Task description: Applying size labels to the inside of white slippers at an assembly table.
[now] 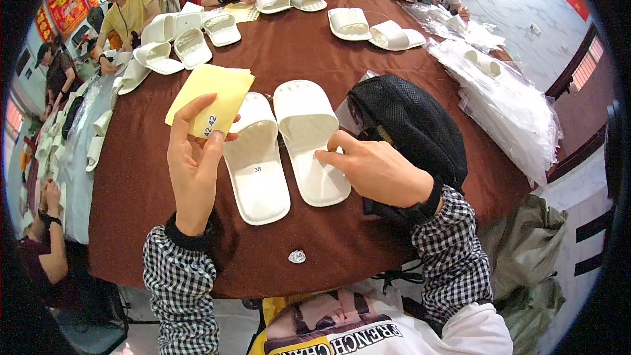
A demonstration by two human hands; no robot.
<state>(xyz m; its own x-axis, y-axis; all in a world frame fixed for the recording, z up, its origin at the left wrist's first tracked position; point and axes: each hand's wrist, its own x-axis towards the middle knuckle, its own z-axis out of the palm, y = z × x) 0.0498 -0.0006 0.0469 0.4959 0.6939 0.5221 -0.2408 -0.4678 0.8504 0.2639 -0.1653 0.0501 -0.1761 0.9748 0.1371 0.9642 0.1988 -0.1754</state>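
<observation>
Raising left hand, pinching yellow sheet

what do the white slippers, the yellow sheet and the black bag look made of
Slippers: probably moulded foam or soft plastic, matte white, one piece with thick rounded edges.
Yellow sheet, held by the left hand: paper, thin and flat, bending slightly, likely sticker backing.
Black bag: apparently mesh fabric, with a fine net texture and soft slumped shape.

The right hand hides part of the black mesh bag; the yellow sheet's lower edge sits behind fingers.
</observation>
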